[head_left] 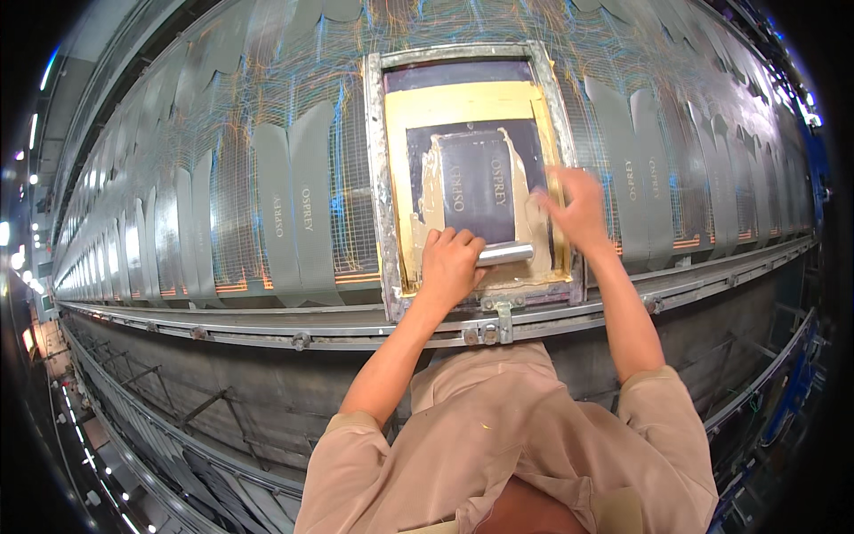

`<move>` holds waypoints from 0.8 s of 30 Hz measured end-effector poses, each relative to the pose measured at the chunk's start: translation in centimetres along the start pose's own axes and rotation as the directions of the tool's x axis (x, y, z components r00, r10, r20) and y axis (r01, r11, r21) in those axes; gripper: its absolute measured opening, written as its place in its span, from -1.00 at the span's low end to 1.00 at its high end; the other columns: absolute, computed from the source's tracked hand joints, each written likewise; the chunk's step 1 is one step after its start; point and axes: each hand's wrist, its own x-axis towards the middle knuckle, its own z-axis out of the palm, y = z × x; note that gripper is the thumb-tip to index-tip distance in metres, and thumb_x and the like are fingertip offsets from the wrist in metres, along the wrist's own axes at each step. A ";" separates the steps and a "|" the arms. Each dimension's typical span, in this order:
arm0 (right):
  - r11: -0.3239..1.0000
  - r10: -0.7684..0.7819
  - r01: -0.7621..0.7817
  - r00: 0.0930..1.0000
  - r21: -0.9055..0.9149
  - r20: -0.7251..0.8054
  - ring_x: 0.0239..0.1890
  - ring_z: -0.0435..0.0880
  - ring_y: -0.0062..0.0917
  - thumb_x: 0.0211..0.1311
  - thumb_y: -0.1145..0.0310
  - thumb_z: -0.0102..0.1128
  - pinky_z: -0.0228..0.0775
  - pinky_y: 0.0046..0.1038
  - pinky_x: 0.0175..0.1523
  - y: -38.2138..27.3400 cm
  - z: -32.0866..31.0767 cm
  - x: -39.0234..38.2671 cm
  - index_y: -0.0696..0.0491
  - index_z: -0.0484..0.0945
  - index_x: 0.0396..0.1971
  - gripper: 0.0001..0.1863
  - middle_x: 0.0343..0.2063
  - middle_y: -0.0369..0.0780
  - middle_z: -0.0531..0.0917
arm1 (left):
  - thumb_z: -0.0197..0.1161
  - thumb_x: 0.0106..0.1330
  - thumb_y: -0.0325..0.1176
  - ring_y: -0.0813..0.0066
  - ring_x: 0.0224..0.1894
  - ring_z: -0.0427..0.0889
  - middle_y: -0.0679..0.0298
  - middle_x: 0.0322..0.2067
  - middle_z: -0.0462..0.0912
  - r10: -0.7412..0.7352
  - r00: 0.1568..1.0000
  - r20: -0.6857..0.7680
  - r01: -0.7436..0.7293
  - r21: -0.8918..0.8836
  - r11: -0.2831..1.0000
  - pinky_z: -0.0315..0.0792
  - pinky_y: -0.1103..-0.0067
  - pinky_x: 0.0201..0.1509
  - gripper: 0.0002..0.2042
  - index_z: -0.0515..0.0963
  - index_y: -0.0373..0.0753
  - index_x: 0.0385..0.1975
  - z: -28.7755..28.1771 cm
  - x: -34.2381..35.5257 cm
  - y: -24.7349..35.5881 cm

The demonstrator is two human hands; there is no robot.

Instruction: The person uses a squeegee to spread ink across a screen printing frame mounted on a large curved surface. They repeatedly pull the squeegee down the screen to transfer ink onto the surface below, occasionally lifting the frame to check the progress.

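Note:
My left hand (454, 264) is closed round one end of a squeegee (507, 254) with a shiny metal bar. The squeegee lies crosswise over the near part of a printing screen (477, 191). Its dark mesh carries light lettering and smears of beige ink (433, 182). A worn metal frame (374, 160) surrounds the screen, with yellow tape (463, 103) along the inside. My right hand (580, 209), slightly blurred, is over the frame's right side. Its thumb and fingers are apart, and nothing shows between them.
Grey cut fabric pieces (274, 178) with light print lie in rows on the long table, left and right of the screen. A metal rail (356, 336) runs along the near edge, where a bracket (503, 322) meets the frame. My body stands close to this rail.

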 end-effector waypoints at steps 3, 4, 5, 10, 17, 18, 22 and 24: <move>0.898 0.348 -0.416 0.872 -0.145 -0.345 -0.04 0.66 -0.05 0.31 0.06 0.32 0.43 -0.12 0.10 9.1 1.6 0.6 0.05 0.68 -0.10 -0.63 -0.14 -0.01 0.73 | 0.44 -0.21 -0.50 0.29 -0.25 0.58 0.36 -0.35 0.63 0.027 0.999 0.020 -0.026 -0.021 0.999 0.33 0.36 -0.09 -0.69 0.65 -0.10 -0.37 0.5 0.0 0.2; 0.828 0.526 -0.557 0.813 -0.070 -0.251 -0.07 0.67 -0.03 0.35 0.08 0.28 0.45 -0.12 0.06 10.9 2.0 0.5 0.06 0.69 -0.14 -0.66 -0.16 0.01 0.72 | 0.44 -0.21 -0.51 0.29 -0.25 0.58 0.36 -0.34 0.63 0.042 0.999 0.017 -0.042 -0.013 0.999 0.33 0.36 -0.09 -0.69 0.64 -0.11 -0.37 1.0 -0.1 0.1; 0.842 0.524 -0.539 0.824 -0.019 -0.215 -0.10 0.68 -0.02 0.36 0.08 0.26 0.46 -0.12 0.03 11.7 2.2 0.4 0.07 0.69 -0.19 -0.67 -0.21 0.02 0.72 | 0.44 -0.21 -0.51 0.29 -0.25 0.58 0.36 -0.34 0.63 0.045 0.999 0.021 -0.045 0.002 0.999 0.33 0.35 -0.09 -0.68 0.64 -0.11 -0.36 1.0 -0.7 0.0; 0.819 0.570 -0.551 0.813 0.159 -0.121 -0.24 0.68 -0.34 0.37 0.13 0.30 0.45 -0.31 -0.05 8.3 -0.7 2.1 0.13 0.67 -0.34 -0.67 -0.35 -0.11 0.73 | 0.43 -0.20 -0.51 0.31 -0.23 0.59 0.37 -0.32 0.65 0.009 1.000 -0.007 -0.009 -0.039 0.999 0.34 0.36 -0.09 -0.66 0.64 -0.12 -0.33 -0.4 -1.8 -0.9; 0.848 0.491 -0.437 0.860 0.299 -0.137 -0.22 0.68 -0.40 0.38 0.18 0.28 0.46 -0.37 -0.03 0.7 3.4 2.2 0.13 0.68 -0.27 -0.72 -0.34 -0.15 0.74 | 0.46 -0.17 -0.50 0.23 -0.21 0.66 0.34 -0.32 0.69 -0.038 0.999 0.015 0.038 0.004 0.999 0.40 0.31 -0.08 -0.67 0.67 -0.11 -0.31 -6.4 -4.5 -5.7; 0.865 0.460 -0.396 0.871 0.307 -0.175 -0.16 0.72 -0.31 0.35 0.22 0.29 0.48 -0.34 0.00 -1.2 5.8 2.0 0.12 0.69 -0.26 -0.75 -0.27 -0.10 0.75 | 0.47 -0.17 -0.50 0.20 -0.21 0.67 0.32 -0.32 0.71 -0.030 1.000 0.010 0.030 0.000 1.000 0.42 0.29 -0.08 -0.68 0.68 -0.11 -0.32 -8.3 -5.3 -7.4; 0.847 0.403 -0.248 0.877 0.470 -0.263 -0.23 0.73 -0.31 0.31 0.23 0.31 0.50 -0.34 -0.06 -11.2 15.1 3.9 0.17 0.67 -0.30 -0.74 -0.34 -0.08 0.74 | 0.47 -0.14 -0.49 0.21 -0.21 0.68 0.30 -0.37 0.73 -0.072 0.997 0.039 0.072 -0.001 0.997 0.41 0.30 -0.10 -0.78 0.71 -0.11 -0.42 -14.2 -10.6 -17.3; 0.828 0.440 -0.286 0.865 0.482 -0.243 -0.27 0.75 -0.24 0.29 0.17 0.33 0.52 -0.31 -0.11 -14.7 17.0 4.5 0.17 0.66 -0.30 -0.69 -0.37 -0.05 0.74 | 0.45 -0.13 -0.49 0.21 -0.25 0.67 0.31 -0.37 0.72 -0.050 0.998 0.046 0.049 0.021 0.999 0.39 0.31 -0.14 -0.78 0.70 -0.11 -0.42 -15.8 -11.9 -19.4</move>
